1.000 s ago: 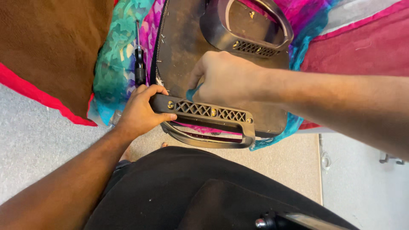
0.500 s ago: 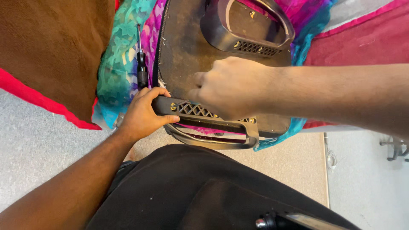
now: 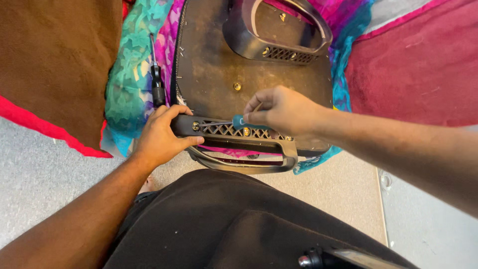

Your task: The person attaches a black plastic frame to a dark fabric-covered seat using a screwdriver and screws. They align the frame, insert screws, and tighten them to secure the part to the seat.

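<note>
An upturned dark chair seat (image 3: 219, 65) lies on a colourful cloth. A dark plastic armrest bracket (image 3: 239, 137) with a lattice face sits at its near edge. My left hand (image 3: 162, 137) grips the bracket's left end. My right hand (image 3: 284, 109) holds a small screwdriver with a teal handle (image 3: 239, 121), its thin shaft pointing left toward a brass screw (image 3: 195, 126) on the bracket. A second bracket (image 3: 279, 35) is fixed at the seat's far edge.
A black-handled screwdriver (image 3: 157, 82) lies on the teal and pink cloth (image 3: 132, 74) left of the seat. A brown blanket (image 3: 55, 60) lies at left, a dark red towel (image 3: 418, 65) at right. My dark-clothed lap (image 3: 239, 224) fills the foreground.
My right hand has lifted off the bracket and shifted right, now showing the teal-handled screwdriver aimed at the left screw. The left hand keeps its grip.
</note>
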